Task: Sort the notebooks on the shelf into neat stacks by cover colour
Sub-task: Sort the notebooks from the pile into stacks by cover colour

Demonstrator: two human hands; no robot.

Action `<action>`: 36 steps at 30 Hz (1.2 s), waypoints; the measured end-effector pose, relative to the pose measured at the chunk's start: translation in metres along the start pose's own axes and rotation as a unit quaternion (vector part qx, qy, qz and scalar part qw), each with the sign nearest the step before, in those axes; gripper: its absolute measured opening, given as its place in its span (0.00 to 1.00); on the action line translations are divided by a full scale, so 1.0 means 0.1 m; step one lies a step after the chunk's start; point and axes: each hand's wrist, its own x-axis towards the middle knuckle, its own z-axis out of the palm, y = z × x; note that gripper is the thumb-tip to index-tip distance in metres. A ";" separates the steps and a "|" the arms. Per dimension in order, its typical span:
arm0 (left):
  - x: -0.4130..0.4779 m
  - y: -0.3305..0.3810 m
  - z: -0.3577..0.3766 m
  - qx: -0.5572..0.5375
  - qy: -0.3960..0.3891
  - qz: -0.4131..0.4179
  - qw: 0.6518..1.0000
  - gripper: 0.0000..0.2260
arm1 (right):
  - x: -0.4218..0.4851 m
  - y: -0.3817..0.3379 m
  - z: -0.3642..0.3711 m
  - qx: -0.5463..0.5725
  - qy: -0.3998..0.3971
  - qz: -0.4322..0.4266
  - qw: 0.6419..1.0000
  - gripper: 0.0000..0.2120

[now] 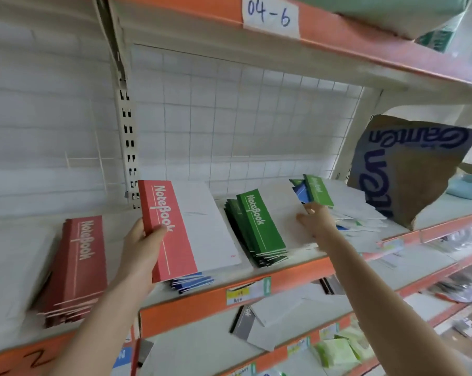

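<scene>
- Left hand (141, 248): fingers and thumb curl round the spine edge of a red notebook (180, 229). We see it held tilted above the shelf (215, 302), cover towards us.
- Blue stack (194, 283): lies on the shelf directly beneath the held notebook; only its front corner shows.
- Red stack (77, 267): sits at the left of the shelf, just beside the left wrist and apart from the held notebook.
- Green stack (259, 229): lies right of the held notebook, between the two hands.
- Right hand (314, 217): reaches to a mixed pile (359, 213) at the right of the shelf. Its fingertips meet the pile's near edge, below a green notebook (319, 189) lying on top. We cannot tell whether they grasp or merely touch.
- Cardboard (408, 169): a printed sheet leans at the far right, behind the pile.
</scene>
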 end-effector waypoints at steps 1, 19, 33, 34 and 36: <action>0.00 -0.01 0.02 -0.003 0.005 0.000 1.000 0.08 | 0.07 0.01 0.00 -0.044 -0.004 -0.010 0.999 0.11; 0.09 -0.19 0.12 0.205 0.007 0.085 0.975 0.36 | 0.01 0.16 0.24 -0.321 -0.034 -0.120 0.939 0.23; -0.05 0.14 -0.95 0.240 0.140 0.063 0.959 0.30 | -0.67 -0.49 1.04 -0.312 -0.146 -0.340 0.875 0.22; -0.03 0.11 -1.01 0.280 0.145 0.063 0.947 0.30 | -0.73 -0.52 1.11 -0.314 -0.161 -0.345 0.870 0.22; 0.00 0.04 -1.08 0.398 0.150 0.081 0.901 0.25 | -0.84 -0.56 1.24 -0.322 -0.187 -0.350 0.860 0.21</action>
